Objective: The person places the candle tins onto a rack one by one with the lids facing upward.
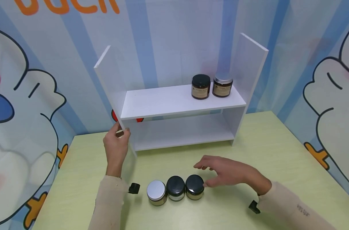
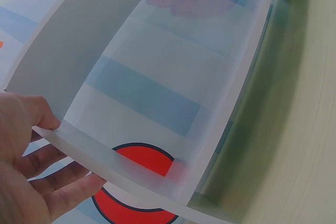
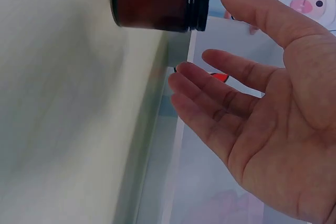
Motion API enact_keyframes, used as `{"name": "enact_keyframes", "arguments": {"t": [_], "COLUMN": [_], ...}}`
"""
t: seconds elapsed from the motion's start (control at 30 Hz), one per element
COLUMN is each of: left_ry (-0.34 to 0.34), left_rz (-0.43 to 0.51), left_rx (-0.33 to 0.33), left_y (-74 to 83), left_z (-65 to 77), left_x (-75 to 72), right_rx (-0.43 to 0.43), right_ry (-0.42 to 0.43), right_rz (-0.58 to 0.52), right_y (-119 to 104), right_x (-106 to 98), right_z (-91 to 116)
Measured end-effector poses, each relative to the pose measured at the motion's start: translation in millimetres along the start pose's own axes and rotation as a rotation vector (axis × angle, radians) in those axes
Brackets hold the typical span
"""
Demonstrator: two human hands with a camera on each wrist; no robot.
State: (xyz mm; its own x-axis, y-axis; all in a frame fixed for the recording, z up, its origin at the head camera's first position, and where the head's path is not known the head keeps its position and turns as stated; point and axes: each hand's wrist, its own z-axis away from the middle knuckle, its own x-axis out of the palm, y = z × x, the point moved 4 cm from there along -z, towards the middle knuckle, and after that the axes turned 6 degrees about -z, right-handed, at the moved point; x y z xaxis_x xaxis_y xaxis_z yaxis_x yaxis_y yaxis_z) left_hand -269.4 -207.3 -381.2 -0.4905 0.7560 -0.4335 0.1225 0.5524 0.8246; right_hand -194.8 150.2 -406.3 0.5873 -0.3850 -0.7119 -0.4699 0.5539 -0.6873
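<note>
My left hand [image 1: 116, 148] grips the left side panel of a white two-level shelf [image 1: 157, 100]. In the left wrist view, the thumb lies on one face of that panel [image 2: 113, 169] and the fingers on the other. My right hand [image 1: 227, 171] hangs with parted, slightly bent fingers beside the rightmost black-lidded jar [image 1: 194, 187]. In the right wrist view, that amber jar [image 3: 152, 3] is apart from the fingers, and the palm holds nothing. To its left stand another black-lidded jar [image 1: 175, 188] and a silver-lidded jar [image 1: 156, 192], in a row.
On the shelf's upper board, toward the right, stand a black-lidded jar [image 1: 200, 87] and a silver-lidded jar [image 1: 222, 85], both with labels. The shelf rests at the back of a pale yellow table [image 1: 278, 153], before a striped blue backdrop [image 1: 174, 41] with cartoon figures.
</note>
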Motion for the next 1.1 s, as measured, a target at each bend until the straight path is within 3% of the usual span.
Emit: {"name": "enact_keyframes", "arguments": {"t": [0.6, 1.1], "left_ry": [-0.002, -0.005], "left_rz": [0.0, -0.006], "left_rx": [0.008, 0.009], "left_y": [0.1, -0.6], "left_z": [0.7, 0.4], "left_x": [-0.8, -0.3], "right_rx": [-0.03, -0.084], "right_ry": [0.011, 0.093], "right_rz": [0.035, 0.098], "right_y": [-5.9, -8.7], "right_x": [25.0, 37.5], "right_z": [-4.0, -5.1]}}
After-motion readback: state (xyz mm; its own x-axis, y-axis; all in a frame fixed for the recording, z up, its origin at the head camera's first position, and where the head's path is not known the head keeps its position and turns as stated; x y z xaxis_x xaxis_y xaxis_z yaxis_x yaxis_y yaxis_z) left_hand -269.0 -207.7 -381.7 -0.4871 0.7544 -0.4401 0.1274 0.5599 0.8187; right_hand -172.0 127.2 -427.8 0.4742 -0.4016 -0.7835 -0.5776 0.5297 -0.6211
